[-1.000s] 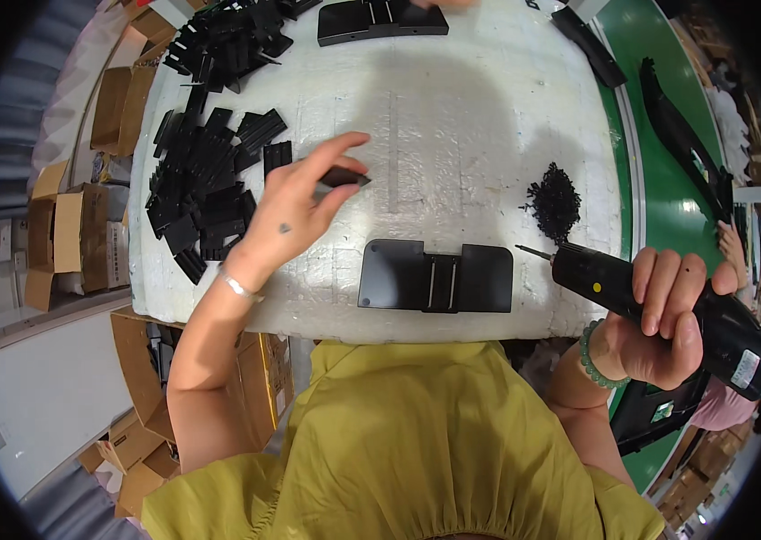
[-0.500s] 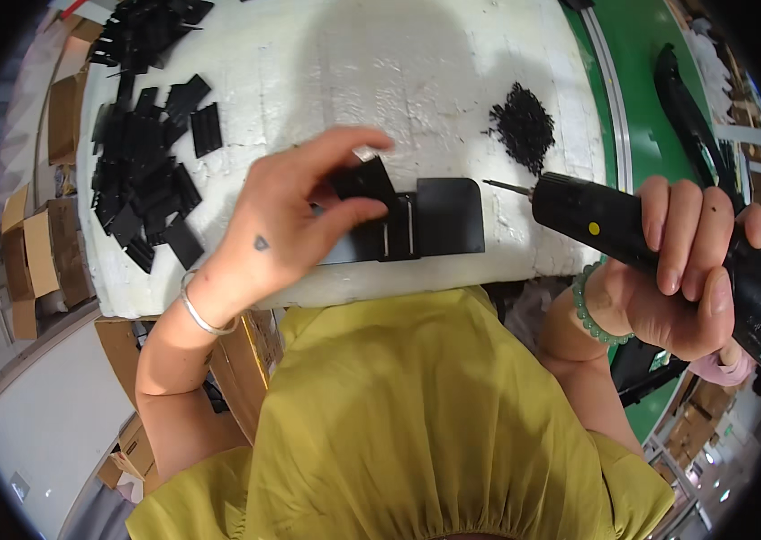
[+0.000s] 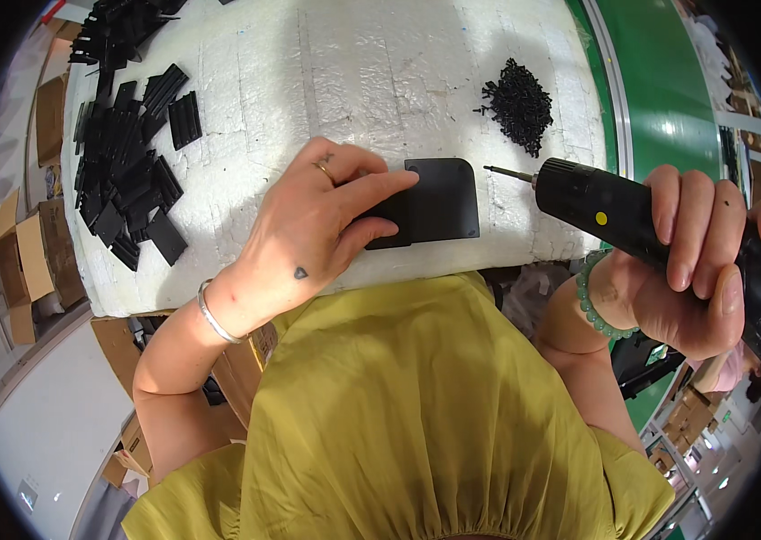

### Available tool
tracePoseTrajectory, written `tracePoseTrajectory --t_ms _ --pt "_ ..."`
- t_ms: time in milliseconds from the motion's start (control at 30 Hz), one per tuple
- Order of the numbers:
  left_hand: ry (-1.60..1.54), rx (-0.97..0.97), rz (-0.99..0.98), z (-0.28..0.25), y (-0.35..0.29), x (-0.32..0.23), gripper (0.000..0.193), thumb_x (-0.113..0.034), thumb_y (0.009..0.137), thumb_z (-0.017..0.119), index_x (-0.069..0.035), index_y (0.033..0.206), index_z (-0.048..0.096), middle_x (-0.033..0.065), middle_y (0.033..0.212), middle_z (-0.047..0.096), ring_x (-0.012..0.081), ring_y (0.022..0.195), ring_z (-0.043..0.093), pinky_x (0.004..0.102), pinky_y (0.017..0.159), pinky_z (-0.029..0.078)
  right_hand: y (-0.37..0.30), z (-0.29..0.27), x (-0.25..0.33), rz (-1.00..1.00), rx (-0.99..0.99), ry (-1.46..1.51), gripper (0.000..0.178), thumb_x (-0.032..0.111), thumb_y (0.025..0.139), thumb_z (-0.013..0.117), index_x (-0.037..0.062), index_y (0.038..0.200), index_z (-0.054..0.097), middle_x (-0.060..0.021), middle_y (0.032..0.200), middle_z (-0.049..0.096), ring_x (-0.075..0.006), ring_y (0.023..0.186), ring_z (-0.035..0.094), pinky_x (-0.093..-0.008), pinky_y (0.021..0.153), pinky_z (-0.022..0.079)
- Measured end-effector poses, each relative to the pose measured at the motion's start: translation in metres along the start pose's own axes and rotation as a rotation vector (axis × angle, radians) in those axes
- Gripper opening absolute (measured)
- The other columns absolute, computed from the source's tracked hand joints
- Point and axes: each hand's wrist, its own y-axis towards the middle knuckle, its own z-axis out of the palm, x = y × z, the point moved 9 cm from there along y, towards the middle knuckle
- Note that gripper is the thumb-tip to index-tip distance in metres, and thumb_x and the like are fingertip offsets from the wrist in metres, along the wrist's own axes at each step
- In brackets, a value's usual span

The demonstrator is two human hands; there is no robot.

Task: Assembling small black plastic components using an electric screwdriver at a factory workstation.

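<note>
2 hands (image 3: 326, 229), flat black plate (image 3: 439, 200), screwdriver (image 3: 619, 216)

left hand (image 3: 313, 229) flat (fingers spread), right hand (image 3: 682, 261) fisted.

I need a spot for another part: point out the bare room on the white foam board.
The white foam board is bare in its middle, between the heap of flat black plastic pieces and the pile of small black screws. It is crowded where the left hand presses the black square plate, beside the black electric screwdriver in the right hand.
</note>
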Motion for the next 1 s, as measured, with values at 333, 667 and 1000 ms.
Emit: tracePoseTrajectory --t_ms 333,667,1000 --pt "0.087 -0.053 0.022 -0.012 0.006 0.006 0.053 -0.009 0.071 0.07 -0.007 0.121 0.053 0.0117 0.107 0.056 0.0294 0.098 0.05 0.0374 0.087 0.041 0.0 0.019 -0.005 -0.027 0.07 -0.017 0.034 0.013 0.07 0.055 0.0103 0.102 0.045 0.0104 0.06 0.045 -0.0017 0.051 0.042 -0.0178 0.058 0.033" --pt "0.006 0.211 -0.292 0.019 -0.005 0.037 0.033 -0.019 0.075 0.069 -0.005 0.104 0.058 0.0131 0.092 0.061 0.0309 0.086 0.057 0.0338 0.077 0.044 -0.007 0.067 -0.032 0.098 0.298 -0.176 0.038 0.01 0.073 0.065 0.017 0.104 0.043 0.0079 0.058 0.048 -0.0054 0.045 0.045 -0.0203 0.049 0.037" --pt "-0.177 -0.006 -0.211 0.014 -0.006 0.038 0.023 -0.023 0.077 0.066 -0.008 0.093 0.061 0.0113 0.079 0.058 0.031 0.078 0.056 0.0389 0.07 0.043 -0.012 0.088 -0.053 0.198 0.405 -0.225 0.036 0.009 0.076 0.064 0.0162 0.1 0.038 0.0054 0.059 0.048 -0.0087 0.045 0.046 -0.024 0.048 0.04"
